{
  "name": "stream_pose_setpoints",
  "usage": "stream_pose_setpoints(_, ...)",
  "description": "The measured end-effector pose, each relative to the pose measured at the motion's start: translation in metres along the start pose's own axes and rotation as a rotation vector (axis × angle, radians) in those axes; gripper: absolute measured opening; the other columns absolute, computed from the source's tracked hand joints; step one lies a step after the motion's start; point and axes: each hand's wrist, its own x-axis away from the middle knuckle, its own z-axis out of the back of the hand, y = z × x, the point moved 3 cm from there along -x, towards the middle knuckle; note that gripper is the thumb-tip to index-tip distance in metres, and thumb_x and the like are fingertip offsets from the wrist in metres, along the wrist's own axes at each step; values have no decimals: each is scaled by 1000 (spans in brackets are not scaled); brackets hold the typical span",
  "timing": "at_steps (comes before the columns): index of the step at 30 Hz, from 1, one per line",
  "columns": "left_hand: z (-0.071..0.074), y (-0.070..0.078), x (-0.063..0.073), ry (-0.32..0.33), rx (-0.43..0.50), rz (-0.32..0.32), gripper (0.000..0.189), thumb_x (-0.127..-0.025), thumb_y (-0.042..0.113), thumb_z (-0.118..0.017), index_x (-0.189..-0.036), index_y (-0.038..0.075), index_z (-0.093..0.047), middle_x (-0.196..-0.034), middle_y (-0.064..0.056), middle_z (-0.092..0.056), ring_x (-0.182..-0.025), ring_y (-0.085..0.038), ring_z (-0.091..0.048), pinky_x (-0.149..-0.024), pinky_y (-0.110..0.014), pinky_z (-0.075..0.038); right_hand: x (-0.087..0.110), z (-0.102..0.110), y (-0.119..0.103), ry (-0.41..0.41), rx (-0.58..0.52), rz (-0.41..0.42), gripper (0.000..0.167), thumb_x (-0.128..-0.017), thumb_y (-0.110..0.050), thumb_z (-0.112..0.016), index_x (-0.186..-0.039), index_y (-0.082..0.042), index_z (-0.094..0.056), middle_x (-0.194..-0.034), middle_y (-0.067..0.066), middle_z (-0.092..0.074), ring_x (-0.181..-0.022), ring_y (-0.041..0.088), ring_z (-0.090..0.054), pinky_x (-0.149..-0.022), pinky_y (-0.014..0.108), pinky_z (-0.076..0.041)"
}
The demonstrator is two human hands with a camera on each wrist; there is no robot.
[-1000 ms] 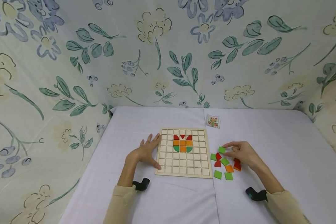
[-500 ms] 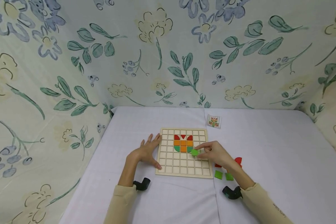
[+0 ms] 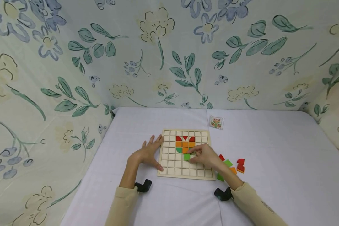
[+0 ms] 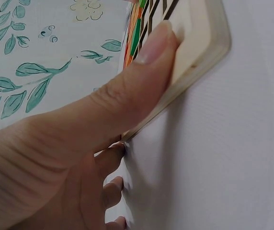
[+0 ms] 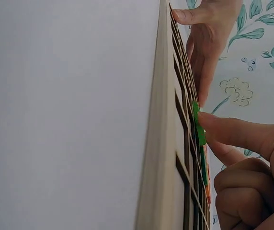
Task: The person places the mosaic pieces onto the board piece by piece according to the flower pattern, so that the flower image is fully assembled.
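Observation:
A wooden grid board (image 3: 172,172) lies on the white cloth. Red, orange and green pieces form a tulip-like shape in its upper middle, with an orange square (image 3: 185,150) at the bottom centre. Just below that square is a light green square tile (image 3: 186,157), pinched between thumb and index finger of my right hand (image 3: 205,156). In the right wrist view the tile (image 5: 198,122) stands at the grid surface, other fingers curled back. My left hand (image 3: 147,153) rests spread along the board's left edge, its thumb (image 4: 151,57) on the frame near the front corner.
Right of the board lie loose pieces, partly hidden by my right forearm: a green tile (image 3: 228,163), an orange tile (image 3: 233,170) and red pieces (image 3: 240,164) among them. A small printed pattern card (image 3: 216,122) lies behind, beyond the board's back right corner. Floral fabric (image 3: 169,62) hangs behind the table.
My right hand picked the green square tile from the loose pieces and carried it left over the board, to just below the lower orange square. The left hand stayed in place.

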Motion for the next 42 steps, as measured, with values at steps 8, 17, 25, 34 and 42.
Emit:
stream_pose_setpoints(8,0,-1,1,-9,4,-3,142,-62,43,-99,-168,14,-9,-176,-2,1,-163,-34,11,-131,-63,3,2,3,0,17,-20,-1,24,-81,-7,-87,-104,-6,-80,-54,-4,-27,-52,12,-23,-50,21,-25)
stream_pose_setpoints(17,0,-1,2,-19,3,-15,142,-63,44,-98,-168,15,-8,-176,-2,2,-163,-34,12,-131,-63,3,1,-1,-3,25,8,-14,23,-81,-8,-86,-104,-7,-81,-54,-5,-29,-52,10,-26,-51,20,-25)
stream_pose_setpoints(25,0,-1,1,-17,3,-11,141,-63,44,-98,-168,15,-8,-176,-2,2,-163,-34,12,-131,-63,4,-2,-3,-3,25,10,-12,22,-82,-11,-87,-104,-8,-81,-53,-5,-30,-51,10,-26,-51,20,-25)
stream_pose_setpoints(34,0,0,0,-17,8,-15,142,-63,43,-98,-168,15,-7,-176,-2,2,-163,-34,12,-131,-63,4,9,26,-1,51,1,-20,27,-88,-19,-83,-112,-9,-79,-57,-5,-24,-53,12,-23,-50,23,-24)
stream_pose_setpoints(42,1,1,2,-14,19,-12,142,-63,42,-99,-168,13,-8,-177,-3,2,-163,-35,12,-131,-63,3,31,64,11,104,31,-93,33,-93,-23,-78,-120,-6,-75,-60,-5,-26,-54,12,-26,-50,25,-25)
